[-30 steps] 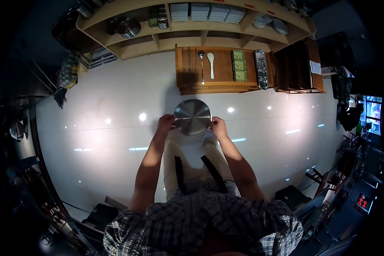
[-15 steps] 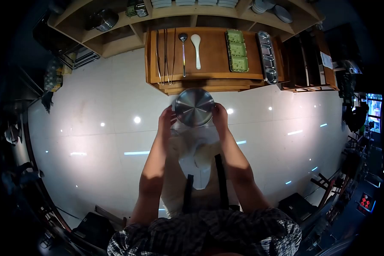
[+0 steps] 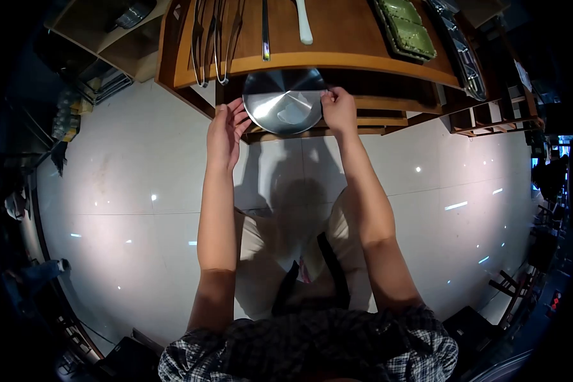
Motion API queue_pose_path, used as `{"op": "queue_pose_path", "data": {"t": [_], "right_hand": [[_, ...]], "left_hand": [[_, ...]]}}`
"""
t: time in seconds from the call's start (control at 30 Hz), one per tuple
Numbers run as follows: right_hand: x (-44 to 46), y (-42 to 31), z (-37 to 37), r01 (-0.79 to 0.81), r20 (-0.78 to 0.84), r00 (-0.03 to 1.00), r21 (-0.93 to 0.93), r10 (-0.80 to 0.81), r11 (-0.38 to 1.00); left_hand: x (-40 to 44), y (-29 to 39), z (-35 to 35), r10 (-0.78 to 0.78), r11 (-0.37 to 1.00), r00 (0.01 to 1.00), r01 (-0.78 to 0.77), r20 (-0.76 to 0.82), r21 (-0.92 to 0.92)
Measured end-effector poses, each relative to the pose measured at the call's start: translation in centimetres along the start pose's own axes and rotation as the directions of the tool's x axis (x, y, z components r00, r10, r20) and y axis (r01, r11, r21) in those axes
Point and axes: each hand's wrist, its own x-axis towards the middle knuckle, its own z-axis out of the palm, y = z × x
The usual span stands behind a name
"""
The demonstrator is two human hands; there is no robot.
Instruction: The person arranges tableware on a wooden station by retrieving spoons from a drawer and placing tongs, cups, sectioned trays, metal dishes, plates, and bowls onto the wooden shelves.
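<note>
A round, shiny metal pan or lid (image 3: 285, 105) is at the front of the wooden cabinet, its far part under the edge of the cabinet top (image 3: 337, 58). My right hand (image 3: 339, 109) pinches its right rim. On the left side, my left hand (image 3: 228, 132) has its fingers spread, the fingertips at or close to the rim; whether they touch is unclear. Above, on the cabinet top, lie metal tongs (image 3: 218, 44), a long metal utensil (image 3: 265, 32) and a white spoon (image 3: 304, 23).
A green sectioned tray (image 3: 409, 32) and a metal sectioned tray (image 3: 459, 51) sit at the cabinet top's right. Lower shelves (image 3: 382, 103) show under the top. A pale shelf unit (image 3: 95, 28) stands at the back left, and dark chairs (image 3: 468, 328) at the sides.
The cabinet now appears much closer. Both hands and the metal piece have moved forward, from over the floor to beneath the cabinet top's edge. My left hand's fingers have opened away from the rim.
</note>
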Motion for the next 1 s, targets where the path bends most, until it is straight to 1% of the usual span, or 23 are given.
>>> {"op": "queue_pose_path", "data": {"t": [0.03,0.07,0.13,0.17,0.2,0.27,0.33,0.4,0.47,0.5,0.53,0.57,0.6,0.67,0.7,0.77,0.8,0.83,0.87,0.9,0.93,0.97,1.0], "right_hand": [[-0.3,0.8,0.2,0.042,-0.073,0.997,0.027,-0.04,0.999],[-0.5,1.3,0.0,0.053,-0.072,0.996,0.026,-0.051,0.998],[-1.5,1.9,-0.8,-0.095,0.008,0.995,0.316,0.098,0.944],[-2.2,1.4,-1.6,-0.206,0.101,0.978,0.437,0.18,0.875],[-2.6,1.8,-1.8,-0.205,0.112,0.978,0.434,0.173,0.877],[-3.0,2.5,-2.5,-0.261,0.144,0.965,0.488,0.218,0.833],[-3.3,3.2,-3.5,-0.278,0.151,0.96,0.499,0.234,0.821],[-2.9,3.9,-4.8,-0.298,0.19,0.955,0.614,0.229,0.731],[-2.0,3.9,-5.9,-0.257,0.158,0.966,0.633,0.203,0.73],[-1.5,3.7,-6.4,-0.209,0.089,0.977,0.596,0.194,0.775],[-1.0,3.3,-7.0,-0.164,0.021,0.983,0.554,0.184,0.816],[-0.4,2.9,-7.2,-0.131,-0.053,0.982,0.488,0.18,0.863],[0.3,2.7,-7.3,-0.124,-0.076,0.982,0.445,0.175,0.887],[1.9,3.2,-7.1,-0.205,-0.025,0.972,0.409,0.236,0.889],[2.7,3.7,-6.7,-0.202,-0.034,0.971,0.411,0.236,0.889],[3.7,4.7,-6.0,-0.142,-0.11,0.976,0.344,0.19,0.928],[4.1,5.0,-6.1,-0.139,-0.111,0.976,0.345,0.187,0.928],[4.3,5.0,-6.4,-0.091,-0.153,0.982,0.117,0.108,0.989],[4.4,5.0,-6.5,-0.042,-0.178,0.984,-0.118,0.02,0.992],[4.1,5.3,-5.9,0.035,-0.32,0.93,-0.414,-0.182,0.91],[3.3,4.7,-5.7,0.034,-0.323,0.929,-0.411,-0.18,0.911],[2.1,3.9,-5.7,0.149,-0.258,0.902,-0.567,-0.346,0.81],[1.1,3.3,-5.5,0.251,-0.164,0.856,-0.699,-0.491,0.67]], "left_hand": [[-0.3,-0.1,0.2,-0.009,0.998,1.0,0.008,0.025,0.068],[-0.5,-0.2,0.4,-0.021,0.991,0.999,0.014,0.045,0.134],[-0.8,-1.1,0.2,-0.029,0.996,0.998,0.024,0.055,0.085],[-0.6,-1.5,0.1,-0.04,0.994,0.992,0.027,0.12,0.108],[-0.5,-1.7,0.0,-0.052,0.991,0.982,0.027,0.183,0.134],[-0.7,-1.6,0.7,-0.064,0.989,0.979,0.037,0.192,0.142],[-1.1,-1.9,1.7,-0.037,0.988,0.977,0.004,0.212,0.151],[-0.7,-2.3,2.0,-0.028,0.99,0.973,-0.005,0.231,0.142],[-0.1,-2.9,2.2,-0.014,0.991,0.967,-0.02,0.256,0.13],[0.3,-3.1,1.9,0.103,0.951,0.975,-0.155,0.196,0.268],[0.7,-3.4,1.4,0.226,0.872,0.962,-0.27,0.154,0.408],[1.4,-3.6,0.9,0.395,0.718,0.905,-0.412,0.16,0.561],[2.4,-3.9,0.8,0.528,0.676,0.845,-0.477,0.082,0.562],[2.8,-2.8,2.2,0.724,0.33,0.689,-0.406,0.048,0.852],[3.4,-2.6,2.7,0.723,0.33,0.689,-0.414,0.055,0.848],[4.5,-2.0,3.4,0.557,0.153,0.83,-0.093,-0.009,0.984],[5.6,-2.4,3.2,0.56,0.153,0.828,-0.094,-0.008,0.984],[7.0,-3.2,2.6,0.683,0.054,0.721,-0.216,0.121,0.975],[7.7,-3.1,2.7,0.776,-0.063,0.58,-0.319,0.247,0.946],[8.3,-2.9,2.6,0.76,-0.016,0.611,-0.326,0.224,0.945],[9.3,-2.8,2.1,0.759,-0.019,0.61,-0.328,0.228,0.944],[10.4,-2.7,1.7,0.714,-0.023,0.65,-0.349,0.26,0.937],[11.3,-3.0,1.3,0.689,-0.026,0.669,-0.36,0.277,0.933]]}}
